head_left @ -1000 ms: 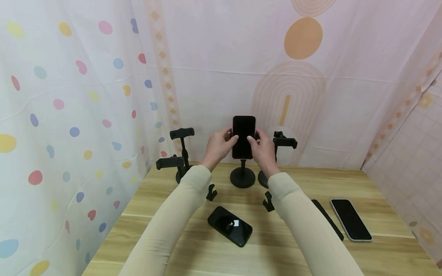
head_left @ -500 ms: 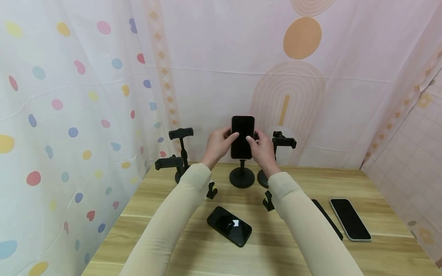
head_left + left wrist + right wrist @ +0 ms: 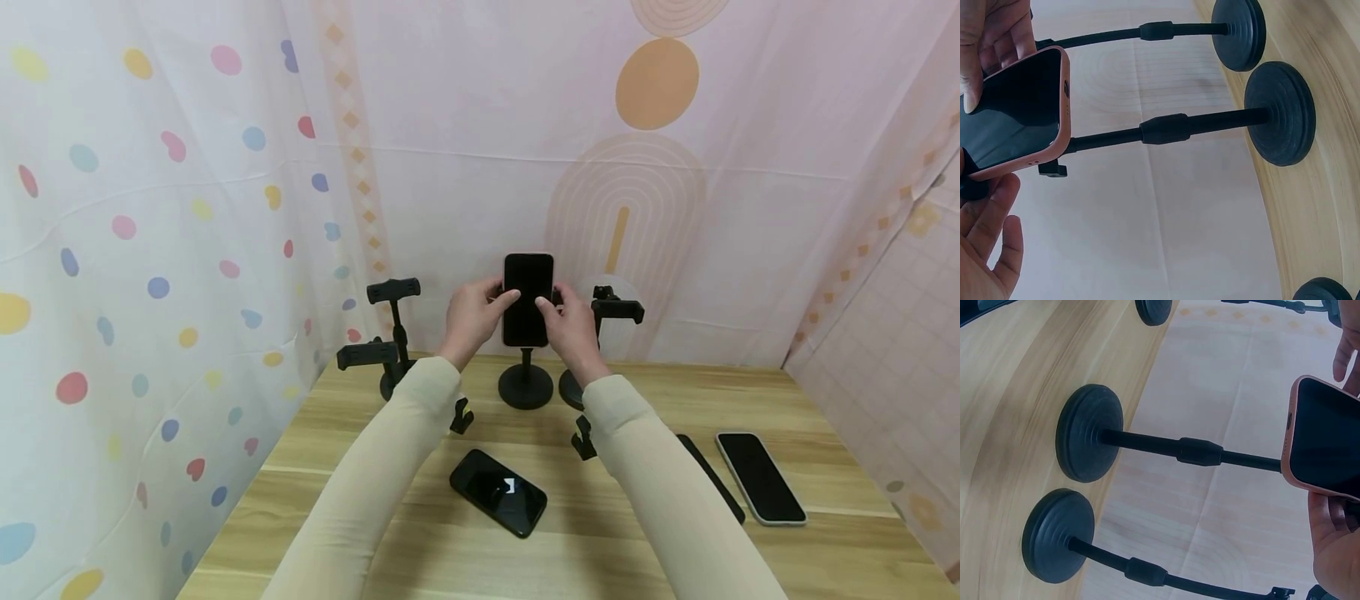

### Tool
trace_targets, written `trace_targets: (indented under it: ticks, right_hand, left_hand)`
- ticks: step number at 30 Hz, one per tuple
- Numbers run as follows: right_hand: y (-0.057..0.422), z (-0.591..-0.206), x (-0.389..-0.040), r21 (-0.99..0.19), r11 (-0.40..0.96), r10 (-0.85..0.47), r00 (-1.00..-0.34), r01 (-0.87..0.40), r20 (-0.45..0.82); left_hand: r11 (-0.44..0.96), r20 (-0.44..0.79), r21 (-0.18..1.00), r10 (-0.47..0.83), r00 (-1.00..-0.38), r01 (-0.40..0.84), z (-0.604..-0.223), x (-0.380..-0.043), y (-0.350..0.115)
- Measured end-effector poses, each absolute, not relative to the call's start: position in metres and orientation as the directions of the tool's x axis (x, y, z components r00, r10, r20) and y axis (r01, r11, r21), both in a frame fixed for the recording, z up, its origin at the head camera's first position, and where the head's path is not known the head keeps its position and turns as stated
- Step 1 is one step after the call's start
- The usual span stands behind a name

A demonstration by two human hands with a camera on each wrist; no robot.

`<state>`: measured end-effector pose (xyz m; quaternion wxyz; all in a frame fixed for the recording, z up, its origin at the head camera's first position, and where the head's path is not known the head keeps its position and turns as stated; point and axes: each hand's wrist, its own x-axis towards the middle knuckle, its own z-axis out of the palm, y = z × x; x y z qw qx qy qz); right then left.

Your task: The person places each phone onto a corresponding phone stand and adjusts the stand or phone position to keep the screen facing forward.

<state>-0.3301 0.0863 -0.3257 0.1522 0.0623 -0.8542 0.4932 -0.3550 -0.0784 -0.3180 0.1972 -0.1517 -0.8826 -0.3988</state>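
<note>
A smartphone (image 3: 528,300) with a pink rim and dark screen stands upright at the top of a black phone stand (image 3: 526,387). My left hand (image 3: 474,321) grips its left side, thumb on the front. On the opposite side my right hand (image 3: 574,332) holds it the same way, its thumb on the screen. The left wrist view shows the phone's pink bottom edge (image 3: 1065,103) and the stand's pole (image 3: 1166,128) running behind it. The holder behind the phone is mostly hidden. In the right wrist view, my right hand's fingers (image 3: 1322,519) are against the phone's side.
Two black stands with holders (image 3: 393,290) are at the left, and another holder (image 3: 618,309) is at the right. A black phone (image 3: 498,493) lies in front. A white-rimmed phone (image 3: 761,479) and a dark phone (image 3: 712,477) lie right. Small black pieces (image 3: 583,437) lie near my forearms.
The phone sits very slightly lower on its stand than half a second ago. Both hands keep their hold on it, and the stand's base stays put.
</note>
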Motion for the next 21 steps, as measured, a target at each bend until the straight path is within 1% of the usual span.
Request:
trace_targets:
  ticks: [10, 21]
  right_hand:
    - [0.0891, -0.3270, -0.3323, -0.822, 0.510, 0.050, -0.945, -0.254, 0.323]
    - [0.0892, -0.3289, -0.3322, -0.843, 0.491, 0.082, -0.952, -0.220, 0.296]
  left_hand:
    - [0.624, 0.451, 0.660, 0.116, -0.885, 0.418, -0.3191, -0.3553, -0.0755]
    - [0.610, 0.453, 0.665, 0.128, -0.882, 0.431, -0.3228, -0.3552, -0.0712]
